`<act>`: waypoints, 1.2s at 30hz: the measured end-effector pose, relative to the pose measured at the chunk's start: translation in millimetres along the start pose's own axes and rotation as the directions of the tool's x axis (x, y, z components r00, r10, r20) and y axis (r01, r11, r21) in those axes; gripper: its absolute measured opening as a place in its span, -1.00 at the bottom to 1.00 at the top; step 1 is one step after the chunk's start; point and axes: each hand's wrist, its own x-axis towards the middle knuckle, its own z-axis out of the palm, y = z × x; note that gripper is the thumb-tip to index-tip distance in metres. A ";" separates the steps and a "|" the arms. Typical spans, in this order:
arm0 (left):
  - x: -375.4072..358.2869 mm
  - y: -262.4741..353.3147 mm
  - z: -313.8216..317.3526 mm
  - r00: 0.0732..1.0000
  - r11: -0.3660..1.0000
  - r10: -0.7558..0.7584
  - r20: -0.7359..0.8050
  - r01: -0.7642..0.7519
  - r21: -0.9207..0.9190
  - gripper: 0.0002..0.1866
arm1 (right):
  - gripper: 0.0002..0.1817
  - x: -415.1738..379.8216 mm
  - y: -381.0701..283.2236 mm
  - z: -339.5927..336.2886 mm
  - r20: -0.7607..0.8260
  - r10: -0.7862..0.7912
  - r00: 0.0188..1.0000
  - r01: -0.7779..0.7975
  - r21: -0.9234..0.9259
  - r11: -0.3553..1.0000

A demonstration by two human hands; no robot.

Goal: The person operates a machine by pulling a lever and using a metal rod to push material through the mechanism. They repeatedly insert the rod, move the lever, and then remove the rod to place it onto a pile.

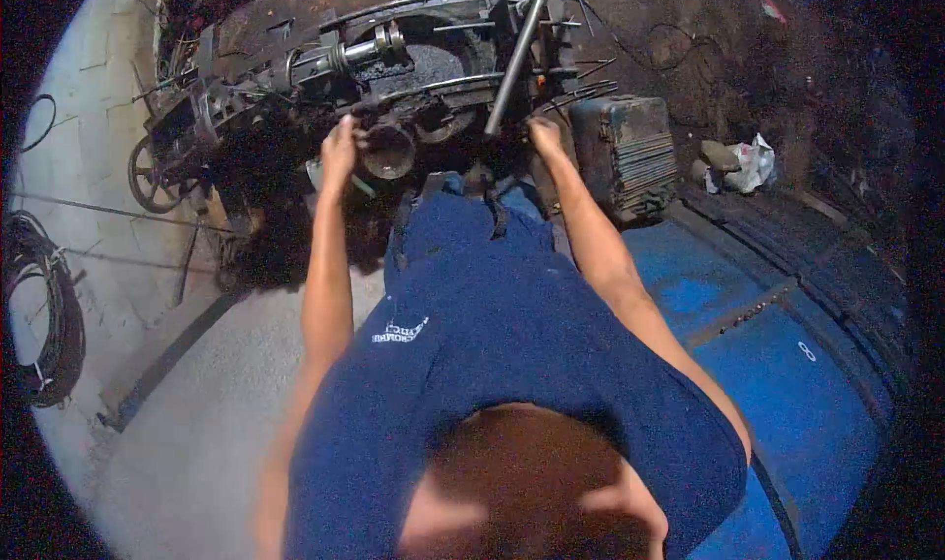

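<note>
A dark, greasy lathe (443,78) stretches across in front of me. My left hand (340,152) is at its front, with fingers bent at the left edge of a round handwheel (387,152). Whether they press on the rim or on a small part beside it is too dark to tell. My right hand (544,137) is closed in a fist at the right of the machine's front; what lies inside it is hidden. Just left of that fist ends a long metal bar (519,58), which slants up and to the right. A shiny cylindrical part (359,53) sits along the lathe's top.
Right of the lathe stands a ribbed metal motor housing (640,152). Beyond it lie a white bag (753,163) and a blue metal sheet (837,363). At left are a spoked wheel (157,174) and a coiled black cable (49,314) by the pale wall.
</note>
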 end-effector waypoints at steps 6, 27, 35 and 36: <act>-55.1 -51.2 -75.8 0.988 0.965 -0.068 -0.135 0.100 0.242 -0.55 | -0.72 -1.1 47.1 108.1 0.159 -0.071 0.985 0.122 -0.343 0.931; -40.3 24.8 12.0 0.963 0.765 0.222 0.150 -0.267 0.586 -0.72 | -0.79 8.9 -144.1 95.0 0.063 -0.116 0.991 0.109 0.097 0.989; 79.7 94.2 85.4 0.673 0.309 0.635 0.379 -0.671 0.674 -0.74 | -0.75 66.3 -170.3 126.4 0.078 -0.173 0.982 0.142 0.303 0.942; 90.6 97.1 91.2 0.618 0.190 0.669 0.413 -0.680 0.708 -0.72 | -0.72 67.2 -176.8 126.7 0.039 -0.242 0.969 0.222 0.283 0.933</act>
